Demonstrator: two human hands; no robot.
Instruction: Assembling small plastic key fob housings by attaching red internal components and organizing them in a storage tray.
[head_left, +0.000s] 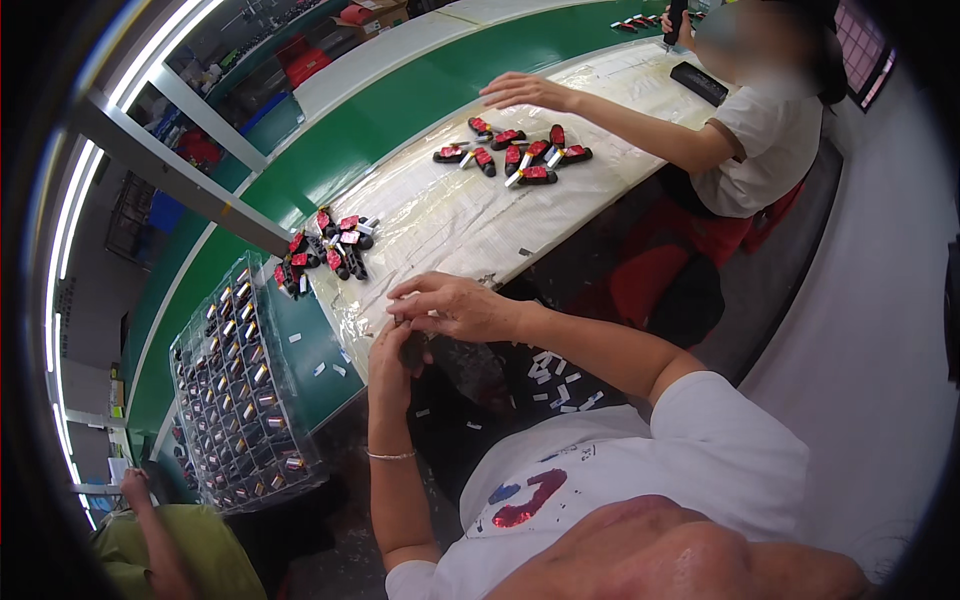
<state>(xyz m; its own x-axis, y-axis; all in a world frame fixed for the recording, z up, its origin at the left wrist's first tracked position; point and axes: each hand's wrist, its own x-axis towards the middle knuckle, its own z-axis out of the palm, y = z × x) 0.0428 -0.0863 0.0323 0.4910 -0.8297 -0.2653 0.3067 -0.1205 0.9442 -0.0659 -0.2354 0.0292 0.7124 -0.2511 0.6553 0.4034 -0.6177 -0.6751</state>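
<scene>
Apparently, a small dark piece (412, 352) is being grasped by the left hand (388, 358) at the near edge of the table (430, 225); most of it is being hidden by the fingers. The right hand (458, 307) is being held just above, fingers bent, tips meeting those of the left — whether anything is being pinched there cannot be told.

For good work, the steadying is probably best being left to the left hand, with only the fingertips of the right being used for fine touches. Light pressure is likely being called for: a piece this small is easily being tipped or let slip, and loose white slips (543, 373) are already being seen below the right forearm. A hold over the table is seemingly being favoured by that — drops are then being caught.

Nearby, a heap of red-labelled pieces (349, 237) is being borne by the table corner, and a clear tray (284, 375) is being filled by rows of dark parts; sleeves are best being kept off both.
</scene>
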